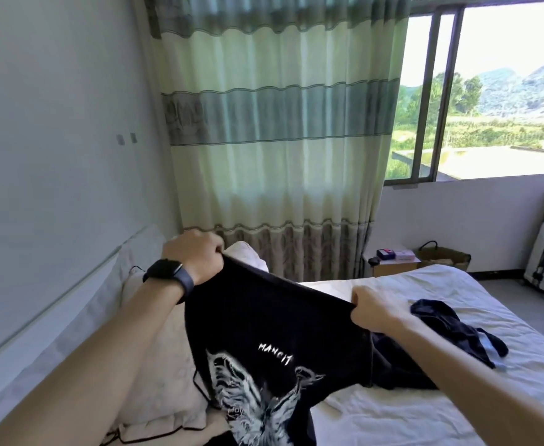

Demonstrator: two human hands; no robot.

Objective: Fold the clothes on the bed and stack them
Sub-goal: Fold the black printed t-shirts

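- While the black T-shirt [264,323] hangs stretched between both hands above the near-left part of the bed [409,413], the step in hand is judged to be the spreading-out before a first fold.
- Left hand [196,252]: fingers curled tight, pinching the far-left end of the shirt's top edge. It is raised higher than the other hand. A dark watch [167,275] sits on the wrist.
- Right hand [373,309]: fingers curled over the right end of the same edge, lower and close to the sheet.
- Shirt: the printed face is toward the camera, with white lettering and a winged graphic. The lower part runs out of view at the near edge. Whether the held edge is hem or shoulders cannot be told.
- Second dark garment [447,326]: crumpled on the sheet just right of the right hand. More dark cloth lies under the right forearm, and it cannot be told whether this belongs to the held shirt.
- No folded stack is in view, so the task is judged to be at an early stage.
- Recommended: bring both hands level and draw the edge taut, so the cloth drops flat.
- Recommended: lay the shirt print-down on bare sheet toward the middle, apart from the pillow [164,365] at left and the loose garment at right.
- Recommended: smooth outward from the centre before turning the sleeves in.
- Risk: a thin black cord [196,378] lies on the pillow beside the shirt's left edge and could get caught in the fold.
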